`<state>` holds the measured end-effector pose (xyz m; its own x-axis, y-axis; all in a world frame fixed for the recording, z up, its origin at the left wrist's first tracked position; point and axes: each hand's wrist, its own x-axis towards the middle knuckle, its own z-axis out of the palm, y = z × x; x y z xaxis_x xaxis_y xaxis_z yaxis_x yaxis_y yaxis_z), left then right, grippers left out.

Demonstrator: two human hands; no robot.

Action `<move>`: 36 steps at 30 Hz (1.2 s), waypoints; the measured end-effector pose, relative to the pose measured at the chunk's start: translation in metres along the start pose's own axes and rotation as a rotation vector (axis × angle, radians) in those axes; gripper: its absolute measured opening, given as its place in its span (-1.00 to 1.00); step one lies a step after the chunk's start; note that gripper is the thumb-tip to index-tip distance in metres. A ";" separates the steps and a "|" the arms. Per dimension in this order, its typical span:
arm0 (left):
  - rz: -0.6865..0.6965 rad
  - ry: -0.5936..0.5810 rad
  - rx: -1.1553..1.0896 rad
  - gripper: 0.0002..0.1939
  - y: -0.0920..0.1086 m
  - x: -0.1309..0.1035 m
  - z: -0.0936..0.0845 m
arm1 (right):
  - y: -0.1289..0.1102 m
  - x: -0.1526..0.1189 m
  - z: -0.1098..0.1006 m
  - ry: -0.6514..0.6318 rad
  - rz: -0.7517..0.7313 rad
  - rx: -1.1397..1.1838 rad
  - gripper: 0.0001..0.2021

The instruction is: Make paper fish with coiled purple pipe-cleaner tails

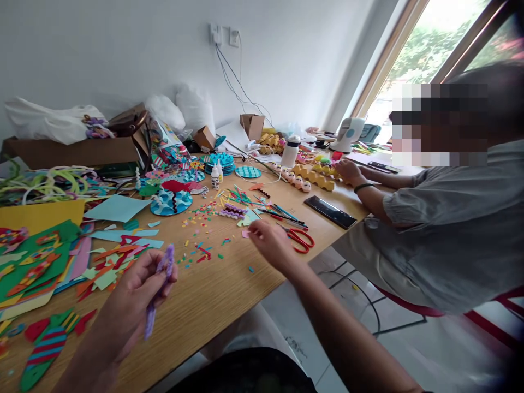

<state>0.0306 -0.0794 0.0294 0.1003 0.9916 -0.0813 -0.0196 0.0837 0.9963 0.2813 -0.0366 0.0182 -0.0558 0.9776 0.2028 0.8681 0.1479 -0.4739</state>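
Observation:
My left hand pinches a fuzzy purple strip, which stands out above and below the fingers, over the table's front part. Farther right, my right hand hovers near the scissors and paper scraps, its fingers bent downward; whether anything lies between the fingertips is hidden. Wavy purple and dark brown strips lie just beyond it. Red-handled scissors rest beside its wrist. A blue disc with a red shape sits farther back.
Coloured paper scraps cover the table's left side. White glue bottles, a white cup and a black phone stand or lie farther back. Another person sits at the right, hands by yellow egg-carton strips. A cardboard box stands back left.

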 end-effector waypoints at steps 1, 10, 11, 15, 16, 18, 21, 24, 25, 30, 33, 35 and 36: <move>-0.009 -0.001 -0.024 -0.84 0.000 0.000 -0.002 | 0.018 -0.002 -0.008 -0.025 0.113 -0.206 -0.82; -0.018 0.071 -0.268 -0.82 0.002 0.005 0.001 | 0.095 -0.007 -0.039 -0.317 0.277 -0.524 -0.75; -0.008 0.074 -0.273 -0.83 0.002 0.006 0.002 | 0.095 -0.006 -0.037 -0.325 0.268 -0.530 -0.74; 0.016 0.083 -0.283 -0.90 0.003 0.005 0.002 | 0.095 -0.003 -0.037 -0.333 0.256 -0.560 -0.77; 0.019 0.082 -0.290 -0.92 0.003 0.005 0.001 | 0.097 -0.003 -0.038 -0.323 0.260 -0.566 -0.79; 0.028 0.081 -0.303 -0.93 0.004 0.004 -0.001 | 0.102 -0.004 -0.041 -0.270 0.276 -0.564 -0.84; 0.054 0.093 -0.299 -0.94 0.004 0.006 -0.003 | 0.104 -0.008 -0.049 -0.086 0.291 -0.464 -0.88; 0.088 0.108 -0.285 -0.92 0.002 0.008 -0.004 | 0.085 -0.016 -0.055 0.089 0.246 -0.112 -0.79; 0.097 0.113 -0.280 -0.91 0.001 0.008 -0.004 | 0.074 -0.019 -0.055 0.079 0.223 0.092 -0.72; 0.147 0.114 -0.242 -0.90 -0.002 0.006 -0.001 | 0.007 -0.034 -0.031 -0.200 0.005 1.050 -0.53; 0.171 0.101 -0.231 -0.89 -0.002 0.003 0.001 | -0.031 -0.040 -0.008 -0.554 -0.087 1.337 -0.55; 0.194 0.103 -0.214 -0.90 -0.003 0.001 0.000 | -0.051 -0.041 0.005 -0.681 -0.118 1.410 -0.52; 0.205 0.107 -0.202 -0.90 -0.003 0.000 0.000 | -0.059 -0.040 0.009 -0.727 -0.126 1.433 -0.53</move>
<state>0.0307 -0.0794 0.0266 -0.0316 0.9936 0.1080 -0.2275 -0.1124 0.9673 0.2275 -0.0834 0.0301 -0.6604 0.7477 0.0692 -0.2894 -0.1684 -0.9423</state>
